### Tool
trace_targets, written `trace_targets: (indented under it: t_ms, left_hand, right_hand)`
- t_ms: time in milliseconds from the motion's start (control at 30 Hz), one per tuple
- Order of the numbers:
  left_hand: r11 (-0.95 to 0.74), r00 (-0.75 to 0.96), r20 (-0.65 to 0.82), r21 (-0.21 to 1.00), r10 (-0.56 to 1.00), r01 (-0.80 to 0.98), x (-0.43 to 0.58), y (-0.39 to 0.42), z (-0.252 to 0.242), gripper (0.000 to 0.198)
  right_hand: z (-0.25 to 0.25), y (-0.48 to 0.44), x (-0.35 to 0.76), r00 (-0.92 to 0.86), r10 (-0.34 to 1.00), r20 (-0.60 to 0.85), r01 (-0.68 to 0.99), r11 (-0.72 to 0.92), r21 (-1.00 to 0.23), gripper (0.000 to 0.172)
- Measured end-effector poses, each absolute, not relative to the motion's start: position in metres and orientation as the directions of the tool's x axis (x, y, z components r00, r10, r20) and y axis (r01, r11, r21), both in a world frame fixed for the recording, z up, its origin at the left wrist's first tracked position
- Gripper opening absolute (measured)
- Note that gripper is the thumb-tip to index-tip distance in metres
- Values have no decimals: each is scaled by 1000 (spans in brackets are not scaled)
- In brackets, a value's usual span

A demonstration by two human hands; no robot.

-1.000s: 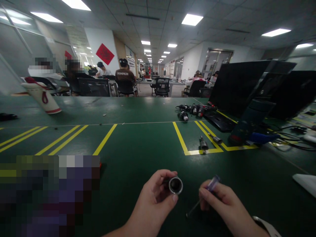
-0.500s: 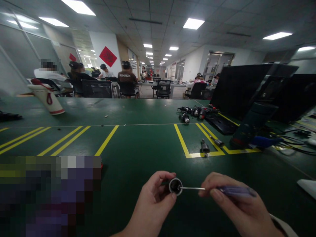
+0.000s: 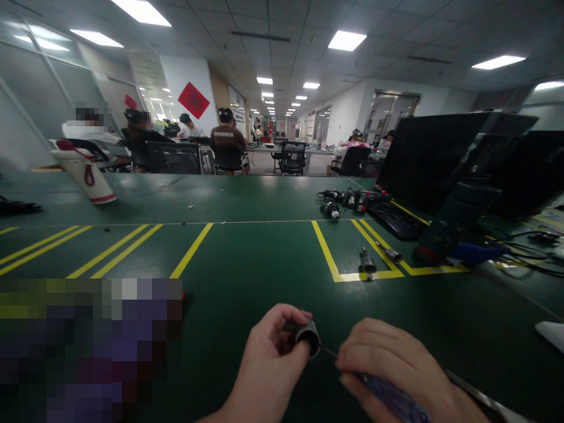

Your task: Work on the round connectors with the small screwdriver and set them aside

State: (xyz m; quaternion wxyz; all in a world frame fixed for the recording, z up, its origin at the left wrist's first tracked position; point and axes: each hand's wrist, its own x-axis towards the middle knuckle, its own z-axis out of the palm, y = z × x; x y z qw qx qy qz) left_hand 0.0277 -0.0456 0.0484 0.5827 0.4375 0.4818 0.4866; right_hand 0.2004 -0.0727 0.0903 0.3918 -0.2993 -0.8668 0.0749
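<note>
Hands low at 6 o'clock, close together above the green table (image 3: 247, 258). Left hand (image 3: 271, 358) curled tight round a short metal tube (image 3: 308, 338), thumb on top, fingers underneath, nothing else in it. Right hand (image 3: 392, 367) closed over the purple handle of a small screwdriver (image 3: 388, 396), with the thin shaft reaching toward 10 o'clock and its tip at the mouth of the tube; cannot tell how far inside.

Tube held clear of the table, between the two hands, at 9 o'clock from the right hand and touched only by the left, so nearer the left. Long axis lying left to right, open end facing 3 o'clock, roughly in line with the screwdriver shaft.

Further out at 1 o'clock, two small metal parts (image 3: 367, 262) on and beside a yellow line (image 3: 326, 252). Beyond them a heap of dark parts (image 3: 348, 200), just beside a black monitor (image 3: 432, 158) at 2 o'clock. White cup (image 3: 86, 176) with red marks, tilted, well apart at 10 o'clock. Seated people (image 3: 227, 138) at desks toward 12 o'clock, far behind
</note>
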Motion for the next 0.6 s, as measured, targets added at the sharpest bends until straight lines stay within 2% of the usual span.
trace_targets:
  t_ms: [333,433,533,600]
  left_hand:
    - [133,60,-128,986,990,-96,26,-45,46,15]
    - [157,38,-155,984,987,-88,26,-45,53,15]
    - [185,17,-184,981,983,-66,26,-45,61,15]
    - [197,11,-197,979,980,-51,26,-44,63,14]
  right_hand:
    - [92,-72,198,-591,625,511,469,781,-413,16]
    - [92,-74,202,-515,695,502,403,713,-574,10]
    - [90,-77,207,-480,793,375,284,545,-789,16]
    - [87,-79,209,-509,814,281,248,451,-857,20]
